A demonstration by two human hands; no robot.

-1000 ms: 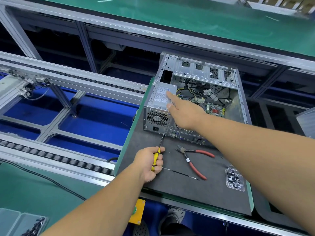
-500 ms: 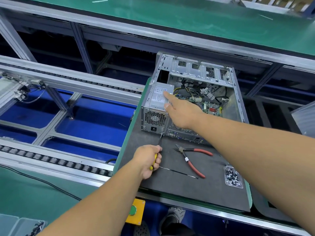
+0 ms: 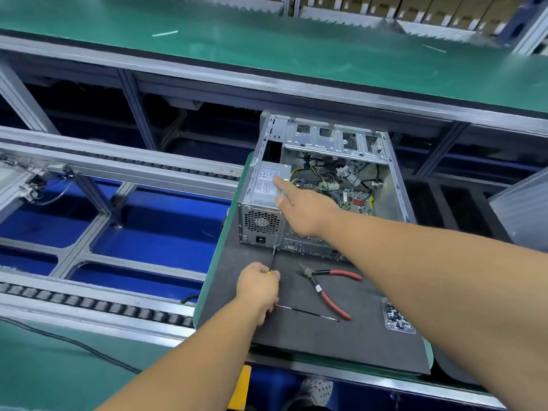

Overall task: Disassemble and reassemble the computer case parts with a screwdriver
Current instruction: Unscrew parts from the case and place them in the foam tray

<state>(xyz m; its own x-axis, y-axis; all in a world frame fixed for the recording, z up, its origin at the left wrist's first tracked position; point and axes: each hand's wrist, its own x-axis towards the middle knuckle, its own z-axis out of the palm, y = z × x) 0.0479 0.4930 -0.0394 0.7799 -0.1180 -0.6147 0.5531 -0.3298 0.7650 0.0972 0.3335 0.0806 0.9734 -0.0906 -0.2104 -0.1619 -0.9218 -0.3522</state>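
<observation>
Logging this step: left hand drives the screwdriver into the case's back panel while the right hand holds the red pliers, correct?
Not quite. In the head view the red pliers lie untouched on the mat; the right hand rests on the power supply. The left hand does grip the screwdriver.

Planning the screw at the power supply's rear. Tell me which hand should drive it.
Left. The left hand already grips the screwdriver, its tip at the case's rear edge below the power supply. The right hand rests straight-fingered on top of the supply, likely steadying it.
</observation>
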